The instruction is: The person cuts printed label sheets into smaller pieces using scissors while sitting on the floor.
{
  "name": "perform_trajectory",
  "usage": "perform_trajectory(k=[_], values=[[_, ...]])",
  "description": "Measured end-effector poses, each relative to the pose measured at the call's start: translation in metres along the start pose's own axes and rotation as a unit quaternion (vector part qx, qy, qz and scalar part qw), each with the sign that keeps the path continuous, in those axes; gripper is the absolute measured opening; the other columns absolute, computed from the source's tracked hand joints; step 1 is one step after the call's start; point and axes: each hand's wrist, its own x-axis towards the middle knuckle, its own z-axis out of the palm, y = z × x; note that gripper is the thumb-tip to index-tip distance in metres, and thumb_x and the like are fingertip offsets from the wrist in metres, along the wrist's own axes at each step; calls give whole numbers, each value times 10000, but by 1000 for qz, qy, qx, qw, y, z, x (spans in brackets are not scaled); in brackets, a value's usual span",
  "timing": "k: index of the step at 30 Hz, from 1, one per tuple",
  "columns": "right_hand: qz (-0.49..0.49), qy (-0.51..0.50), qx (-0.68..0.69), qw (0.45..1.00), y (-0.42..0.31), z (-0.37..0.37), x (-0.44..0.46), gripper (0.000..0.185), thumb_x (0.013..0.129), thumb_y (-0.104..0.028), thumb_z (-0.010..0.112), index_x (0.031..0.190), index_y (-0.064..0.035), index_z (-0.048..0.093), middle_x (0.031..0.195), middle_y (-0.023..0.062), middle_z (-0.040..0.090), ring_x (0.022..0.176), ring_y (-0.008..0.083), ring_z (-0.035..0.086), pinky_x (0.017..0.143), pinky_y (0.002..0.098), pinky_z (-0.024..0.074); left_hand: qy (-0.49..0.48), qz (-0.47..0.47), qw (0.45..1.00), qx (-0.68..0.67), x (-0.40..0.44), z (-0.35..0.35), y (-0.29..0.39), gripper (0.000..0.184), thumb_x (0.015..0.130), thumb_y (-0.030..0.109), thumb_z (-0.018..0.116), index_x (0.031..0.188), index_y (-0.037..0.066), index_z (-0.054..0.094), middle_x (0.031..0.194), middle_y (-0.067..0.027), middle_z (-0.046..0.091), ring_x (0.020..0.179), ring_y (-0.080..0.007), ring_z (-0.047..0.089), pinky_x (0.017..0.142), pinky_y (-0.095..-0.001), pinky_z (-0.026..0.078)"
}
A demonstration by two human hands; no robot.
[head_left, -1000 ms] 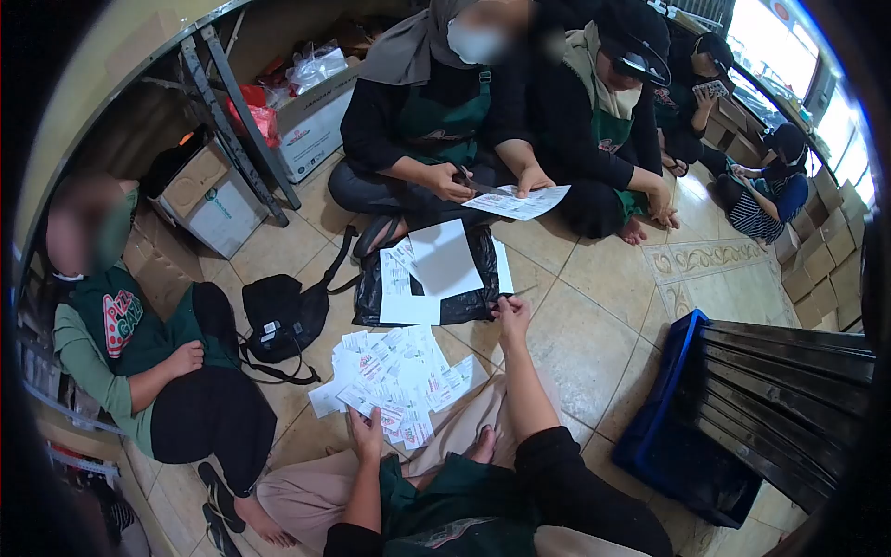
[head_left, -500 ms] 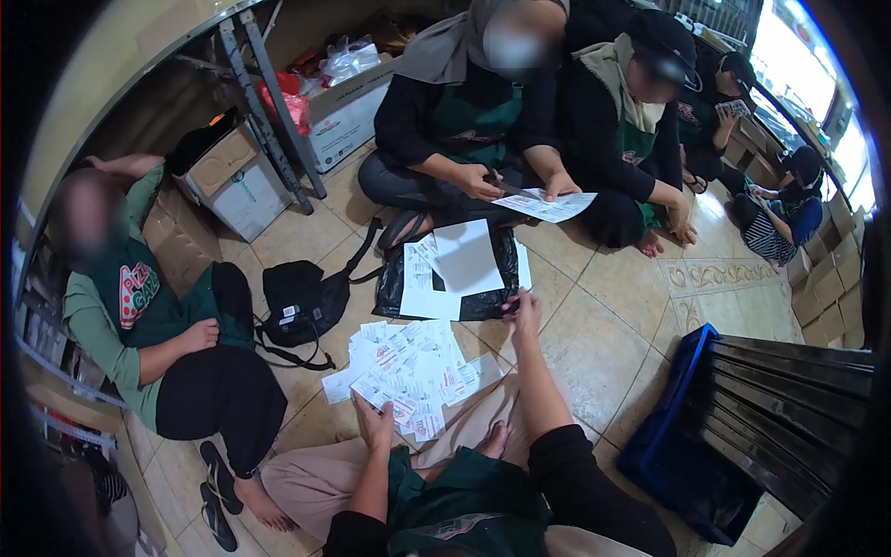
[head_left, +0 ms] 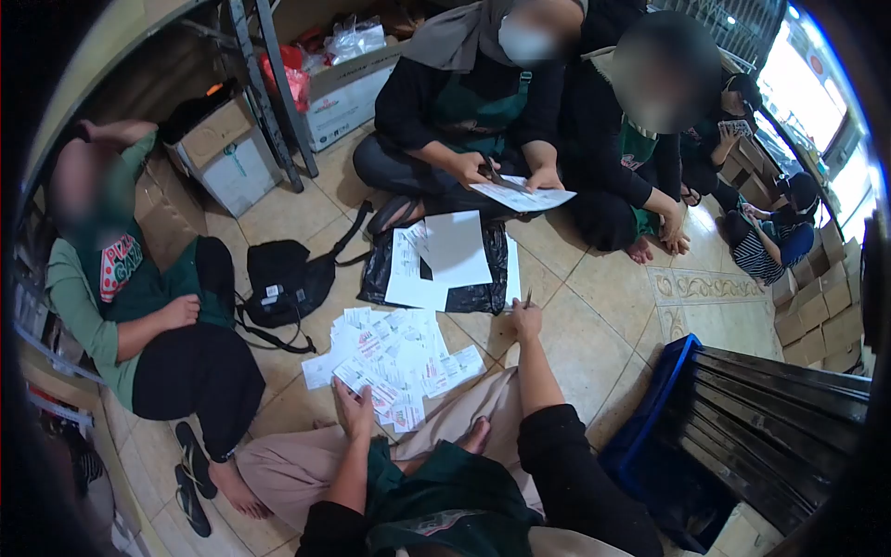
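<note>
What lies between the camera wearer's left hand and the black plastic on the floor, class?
The head view shows a pile of printed papers between the left hand and the black plastic.

Left hand (head_left: pixel 355 414) low, right hand (head_left: pixel 527 321) farther forward

1. Floor (head_left: pixel 603 297): beige square tiles with thin joints; a scroll-patterned border (head_left: pixel 710 286) lies toward its right edge.
2. Wall (head_left: pixel 320 13): dim tan, past the floor's far left edge.
3. Metal legs (head_left: pixel 287 93) stand near that edge.
4. Bright opening (head_left: pixel 794 74), beyond the floor's far right corner, throws glare on the tiles.
</note>
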Motion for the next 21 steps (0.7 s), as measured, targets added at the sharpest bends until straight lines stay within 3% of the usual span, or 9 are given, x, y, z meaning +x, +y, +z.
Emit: perform_trajectory(k=[3, 6, 9, 12, 21], values=[[-40, -68, -39, 996, -6, 4, -16, 270, 799, -280, 605, 910, -33, 615, 844, 202, 640, 835, 359, 625, 716, 440, 483, 5, -6, 1000, -11, -5, -1, 13, 799, 814, 64, 626, 1414, -6, 102, 1312, -243, 410, 1052, -276, 555, 841, -319, 478], [-45, -4, -104, 994, -16, 10, -23, 195, 780, -227, 638, 912, -84, 636, 806, 158, 659, 793, 317, 641, 683, 414, 494, 3, -3, 1000, 15, -3, -2, 15, 789, 817, 65, 624, 1412, -9, 111, 1320, -245, 408, 1040, -278, 567, 827, -314, 485], [-74, 20, -155, 985, -19, 10, -28, 311, 736, -255, 705, 954, -73, 578, 965, 160, 580, 846, 352, 611, 688, 440, 497, 7, -20, 1000, 4, -2, -1, 14, 786, 821, 70, 624, 1412, -12, 111, 1319, -238, 416, 1053, -263, 565, 815, -310, 490], [-79, 16, -154, 985, -17, 11, -29, 409, 718, -285, 732, 991, -66, 521, 1022, 153, 506, 841, 356, 609, 678, 440, 500, 0, -13, 1000, 2, -2, -2, 15, 792, 821, 72, 626, 1412, -15, 105, 1308, -234, 425, 1049, -264, 567, 803, -310, 495], [-114, 35, -169, 978, -20, 13, -29, 481, 685, -324, 758, 983, -38, 512, 1035, 160, 505, 815, 361, 614, 665, 435, 503, -6, -26, 999, 35, -1, -2, 12, 811, 823, 80, 632, 1417, -14, 87, 1341, -245, 369, 1041, -272, 558, 796, -314, 498]])
